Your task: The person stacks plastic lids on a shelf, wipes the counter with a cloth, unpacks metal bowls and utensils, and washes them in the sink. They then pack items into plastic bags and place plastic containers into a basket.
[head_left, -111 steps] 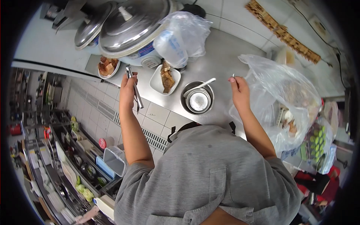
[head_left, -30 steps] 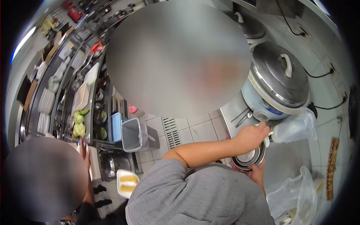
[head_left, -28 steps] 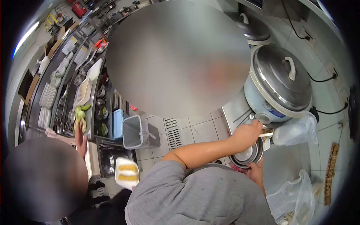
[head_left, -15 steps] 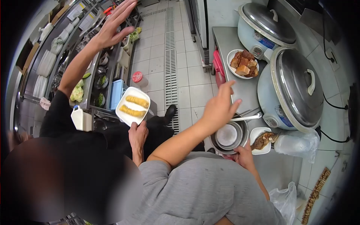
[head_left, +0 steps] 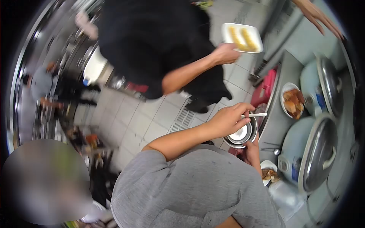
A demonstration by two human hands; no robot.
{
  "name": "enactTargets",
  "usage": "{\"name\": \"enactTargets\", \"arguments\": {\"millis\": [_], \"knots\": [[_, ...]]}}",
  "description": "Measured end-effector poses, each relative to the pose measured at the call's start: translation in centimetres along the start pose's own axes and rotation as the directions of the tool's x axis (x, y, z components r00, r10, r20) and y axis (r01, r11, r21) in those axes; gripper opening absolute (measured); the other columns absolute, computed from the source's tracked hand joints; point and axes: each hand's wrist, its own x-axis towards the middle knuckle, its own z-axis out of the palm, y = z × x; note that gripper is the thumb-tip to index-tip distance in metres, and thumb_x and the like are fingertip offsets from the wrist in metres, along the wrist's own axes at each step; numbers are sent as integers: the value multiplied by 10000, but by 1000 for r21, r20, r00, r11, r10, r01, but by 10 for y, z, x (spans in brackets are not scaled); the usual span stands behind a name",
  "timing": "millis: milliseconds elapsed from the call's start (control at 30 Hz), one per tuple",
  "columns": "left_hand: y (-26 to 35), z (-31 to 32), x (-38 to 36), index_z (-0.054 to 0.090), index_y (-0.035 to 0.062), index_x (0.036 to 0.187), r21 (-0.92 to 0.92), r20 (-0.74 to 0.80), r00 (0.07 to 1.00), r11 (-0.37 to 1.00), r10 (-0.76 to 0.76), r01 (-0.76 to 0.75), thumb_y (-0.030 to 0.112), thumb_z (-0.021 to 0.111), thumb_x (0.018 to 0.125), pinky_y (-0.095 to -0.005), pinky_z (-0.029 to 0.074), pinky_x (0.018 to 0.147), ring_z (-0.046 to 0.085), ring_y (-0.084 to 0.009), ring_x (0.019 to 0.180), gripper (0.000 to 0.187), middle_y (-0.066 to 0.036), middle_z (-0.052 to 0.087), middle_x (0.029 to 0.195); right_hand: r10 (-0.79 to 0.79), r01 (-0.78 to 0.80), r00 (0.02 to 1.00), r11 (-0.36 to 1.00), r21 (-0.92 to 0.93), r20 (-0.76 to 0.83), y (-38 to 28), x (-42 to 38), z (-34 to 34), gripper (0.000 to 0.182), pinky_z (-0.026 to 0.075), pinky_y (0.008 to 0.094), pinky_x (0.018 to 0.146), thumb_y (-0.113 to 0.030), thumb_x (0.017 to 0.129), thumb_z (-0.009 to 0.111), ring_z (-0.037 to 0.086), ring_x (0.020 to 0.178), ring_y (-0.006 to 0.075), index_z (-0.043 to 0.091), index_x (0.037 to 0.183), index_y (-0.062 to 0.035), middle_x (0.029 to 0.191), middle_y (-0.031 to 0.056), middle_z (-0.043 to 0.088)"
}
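My left hand (head_left: 230,121) has its fingers closed around a white utensil handle (head_left: 260,114) above the rim of a metal pot (head_left: 232,145). The handle's far end is hidden. Inside the pot sits a smaller round metal bowl (head_left: 240,133), pale at its bottom. My right hand (head_left: 251,152) grips the pot's near right side from below, beside the counter (head_left: 270,127). Right of the pot, thin metal utensils (head_left: 275,151) lie on the counter. A white dish (head_left: 268,165) with brown food lies near my right forearm.
Two rice cookers (head_left: 300,146) and a bowl of browned chunks (head_left: 292,100) stand along the counter. A black-clothed co-worker holds a white plate (head_left: 259,46) with yellow rolls ahead. Another hand (head_left: 315,15) reaches in at upper right. Other people (head_left: 43,81) stand far left.
My left hand came down from above the pot and closed on the white handle. The view turned; the co-worker with the plate has moved ahead of me.
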Motion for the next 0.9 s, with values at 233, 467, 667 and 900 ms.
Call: {"name": "enactTargets", "arguments": {"millis": [233,467,667,900], "knots": [[-27,-40,-158,616,78,1091,51,-287,908,942,-304,332,179,618,912,-311,489,661,592,-198,730,205,-78,628,936,327,-225,901,913,-340,284,43,36,60,754,588,267,491,61,754,470,678,778,240,257,1446,-151,1193,153,556],[-39,-92,-252,620,61,1092,-148,-555,565,741,-610,655,155,626,907,-292,473,636,546,-142,656,208,-65,638,896,529,-302,748,808,-506,400,66,63,171,788,589,272,520,41,769,490,671,741,223,221,1468,-204,1188,139,552],[-86,-177,-248,609,62,1105,-125,-640,528,754,-558,645,146,631,905,-305,483,656,583,-172,699,218,-66,634,908,525,-277,768,790,-547,368,79,124,265,800,584,276,508,46,759,463,670,718,229,212,1465,-237,1123,141,571],[-147,-312,-248,612,71,1100,65,-605,598,716,-526,695,139,652,879,-333,501,661,612,-214,716,234,-85,636,936,313,-218,920,910,-354,238,48,178,346,714,563,272,481,43,786,404,653,665,221,254,1431,-227,1044,133,590]]}}
